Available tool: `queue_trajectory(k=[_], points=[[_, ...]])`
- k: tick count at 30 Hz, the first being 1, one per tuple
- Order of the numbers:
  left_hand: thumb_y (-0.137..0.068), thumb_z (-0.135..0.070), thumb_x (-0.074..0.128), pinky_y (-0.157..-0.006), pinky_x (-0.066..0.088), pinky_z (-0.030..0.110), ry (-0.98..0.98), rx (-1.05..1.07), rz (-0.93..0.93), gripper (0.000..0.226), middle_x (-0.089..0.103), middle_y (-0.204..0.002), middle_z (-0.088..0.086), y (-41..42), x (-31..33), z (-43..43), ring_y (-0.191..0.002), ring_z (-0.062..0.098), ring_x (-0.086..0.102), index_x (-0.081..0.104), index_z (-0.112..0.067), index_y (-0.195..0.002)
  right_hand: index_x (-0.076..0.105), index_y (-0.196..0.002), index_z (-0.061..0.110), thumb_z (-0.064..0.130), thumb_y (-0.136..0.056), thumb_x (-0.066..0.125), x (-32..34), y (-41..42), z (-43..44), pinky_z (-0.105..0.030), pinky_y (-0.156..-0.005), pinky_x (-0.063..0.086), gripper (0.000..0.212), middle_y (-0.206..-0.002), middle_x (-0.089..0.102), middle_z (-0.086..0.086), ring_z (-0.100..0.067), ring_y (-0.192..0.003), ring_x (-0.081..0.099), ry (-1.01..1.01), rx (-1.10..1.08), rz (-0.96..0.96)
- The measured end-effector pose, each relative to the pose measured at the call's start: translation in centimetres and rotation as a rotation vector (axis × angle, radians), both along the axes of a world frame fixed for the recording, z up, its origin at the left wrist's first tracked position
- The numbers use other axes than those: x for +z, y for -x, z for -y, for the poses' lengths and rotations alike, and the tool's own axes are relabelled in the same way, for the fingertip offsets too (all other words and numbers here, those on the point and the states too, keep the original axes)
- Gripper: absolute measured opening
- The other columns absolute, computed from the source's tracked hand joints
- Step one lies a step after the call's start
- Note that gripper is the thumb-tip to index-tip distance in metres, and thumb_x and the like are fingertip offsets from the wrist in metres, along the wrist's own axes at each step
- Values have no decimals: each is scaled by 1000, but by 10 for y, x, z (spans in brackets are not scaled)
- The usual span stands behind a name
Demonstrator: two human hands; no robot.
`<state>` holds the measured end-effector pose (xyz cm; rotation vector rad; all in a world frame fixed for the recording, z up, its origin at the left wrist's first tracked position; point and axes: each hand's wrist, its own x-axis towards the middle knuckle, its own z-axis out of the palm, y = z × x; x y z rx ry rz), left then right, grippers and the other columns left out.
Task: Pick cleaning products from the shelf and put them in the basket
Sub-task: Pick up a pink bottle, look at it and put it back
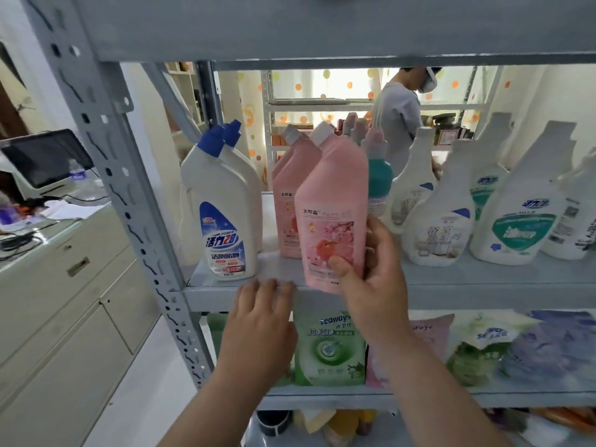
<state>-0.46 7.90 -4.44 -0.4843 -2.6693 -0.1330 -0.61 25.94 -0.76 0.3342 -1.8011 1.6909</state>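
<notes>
My right hand [371, 279] grips a pink angled-neck bottle [332, 201] near its base, thumb on the front label, holding it at the front edge of the grey metal shelf [483, 285]. My left hand [261, 321] is open, its fingers resting on the shelf's front lip just left of the bottle. More pink bottles [290, 195] stand behind it. Two white bottles with blue caps [222, 204] stand to the left. No basket is in view.
White spray-type bottles [438, 214] and a teal bottle [380, 179] fill the shelf's right side. Refill pouches [329, 346] lie on the shelf below. A grey upright post [129, 195] stands at left, with a cabinet and monitor [45, 159] beyond. A person [400, 124] stands behind the shelving.
</notes>
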Motion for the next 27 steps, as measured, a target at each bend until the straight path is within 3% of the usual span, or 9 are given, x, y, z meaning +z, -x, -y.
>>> queue_trajectory(k=[4,8,13,17,21,24,27], points=[[-61,-17,85,-96,55,54,41,2,11,76,66,-125,16,-3,1,9,-116,44,62,65,-13,-134,44,-134,57,21,-94,72,-2,20,28,-22,-94,57,61,-136,62,15,-1,-125,60,-31,21,35],[-62,-21,85,-99,55,51,80,-17,8,68,69,-121,19,-1,3,11,-113,42,64,69,-1,-125,42,-128,64,13,-94,71,-3,41,40,-28,-99,56,68,-136,59,18,0,-126,58,-39,-7,77],[-59,-23,85,-98,57,45,98,-48,-18,63,72,-115,14,1,5,18,-108,36,68,72,-1,-117,37,-117,75,17,-95,71,-4,56,44,-7,-86,48,71,-119,56,44,18,-115,55,-81,-79,150],[-57,-28,85,-92,58,45,90,-36,-2,70,70,-118,15,-1,3,17,-110,37,67,70,-2,-121,39,-135,48,20,-95,70,-6,67,46,-17,-92,42,57,-126,55,27,3,-119,53,-144,-167,180],[-67,-28,78,-101,53,45,96,-41,2,68,67,-125,16,2,0,17,-117,39,62,65,-2,-128,40,-134,44,19,-96,68,-6,73,50,-20,-95,41,54,-130,52,23,0,-122,49,-197,-186,185],[-83,-29,62,-116,38,46,101,-46,29,68,53,-144,16,5,-5,17,-134,40,46,49,-3,-145,40,-135,40,19,-96,68,-4,76,49,-23,-97,41,52,-129,51,25,1,-120,48,-204,-192,213],[-88,-31,56,-120,29,44,124,-47,23,69,46,-150,15,7,-6,17,-138,38,39,40,-5,-150,41,-140,36,18,-96,68,-4,76,50,-23,-99,37,54,-130,50,24,-2,-124,47,-219,-239,222]])
